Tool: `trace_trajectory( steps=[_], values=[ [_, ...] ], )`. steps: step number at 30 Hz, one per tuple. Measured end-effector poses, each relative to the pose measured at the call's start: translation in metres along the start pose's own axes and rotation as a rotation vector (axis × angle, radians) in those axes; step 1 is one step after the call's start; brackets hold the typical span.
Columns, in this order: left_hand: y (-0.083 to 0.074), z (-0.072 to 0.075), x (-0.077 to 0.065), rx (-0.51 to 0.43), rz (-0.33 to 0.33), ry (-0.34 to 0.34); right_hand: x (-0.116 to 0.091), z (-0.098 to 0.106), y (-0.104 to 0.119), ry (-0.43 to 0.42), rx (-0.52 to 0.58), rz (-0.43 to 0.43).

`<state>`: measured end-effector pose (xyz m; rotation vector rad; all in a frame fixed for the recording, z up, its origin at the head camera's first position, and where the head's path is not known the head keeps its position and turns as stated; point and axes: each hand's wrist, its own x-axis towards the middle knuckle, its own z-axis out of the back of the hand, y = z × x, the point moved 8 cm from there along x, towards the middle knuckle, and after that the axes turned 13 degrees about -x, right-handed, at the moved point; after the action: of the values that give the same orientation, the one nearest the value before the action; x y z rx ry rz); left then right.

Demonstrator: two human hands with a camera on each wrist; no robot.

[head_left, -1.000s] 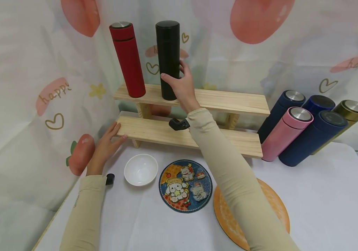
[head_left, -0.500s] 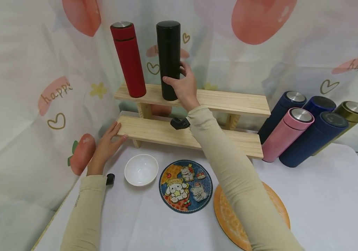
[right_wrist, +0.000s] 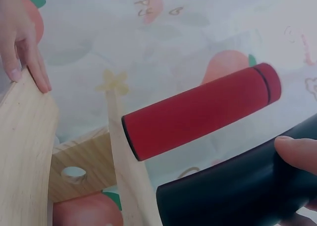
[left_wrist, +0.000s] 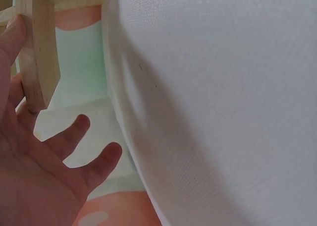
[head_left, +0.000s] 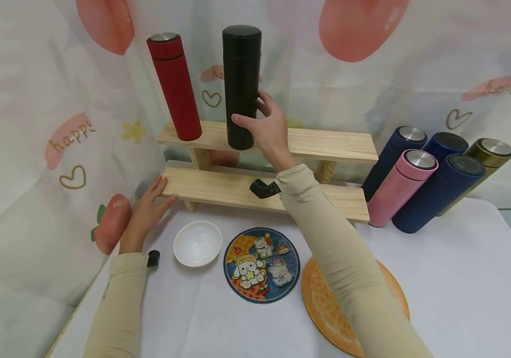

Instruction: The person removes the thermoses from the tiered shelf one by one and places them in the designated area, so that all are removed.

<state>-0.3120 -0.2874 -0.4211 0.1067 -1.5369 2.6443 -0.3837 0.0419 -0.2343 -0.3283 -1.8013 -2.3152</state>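
Note:
My right hand [head_left: 269, 130] grips a black vacuum flask [head_left: 242, 79] around its lower part, thumb in front. The flask stands upright in the head view, its base overlapping the front edge of the upper shelf board [head_left: 327, 144]; in the right wrist view the base [right_wrist: 171, 203] looks apart from the wood. To its left a red vacuum flask [head_left: 175, 89] stands on that board. My left hand [head_left: 145, 214] rests at the left end of the lower shelf board [head_left: 219, 186]. In the left wrist view its fingers [left_wrist: 69, 137] are spread, some touching the wood.
At the right stand several more flasks, including a pink flask [head_left: 400, 189], a navy flask [head_left: 436, 196] and a gold flask [head_left: 490, 154]. In front lie a white bowl [head_left: 198, 243], a round cartoon mat [head_left: 261, 266] and an orange-slice mat [head_left: 327, 308], partly under the right sleeve.
The black flask has come slightly toward me, its base now lower in view over the board's front edge. My right hand moved with it. My left hand stays on the lower board.

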Motion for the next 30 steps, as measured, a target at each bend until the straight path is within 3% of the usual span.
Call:
trace_trajectory(
  steps=[14,21,30],
  values=[
    [0.004,0.0,0.004,0.027,-0.011,0.002,-0.037,0.033,-0.013,0.007,0.01,-0.001],
    [-0.002,-0.002,-0.001,0.027,0.011,0.019,-0.056,0.054,-0.021,0.0,0.012,0.021],
    [-0.001,-0.001,-0.001,0.029,-0.019,0.012,-0.077,0.081,-0.033,-0.005,0.018,-0.007]
  ],
)
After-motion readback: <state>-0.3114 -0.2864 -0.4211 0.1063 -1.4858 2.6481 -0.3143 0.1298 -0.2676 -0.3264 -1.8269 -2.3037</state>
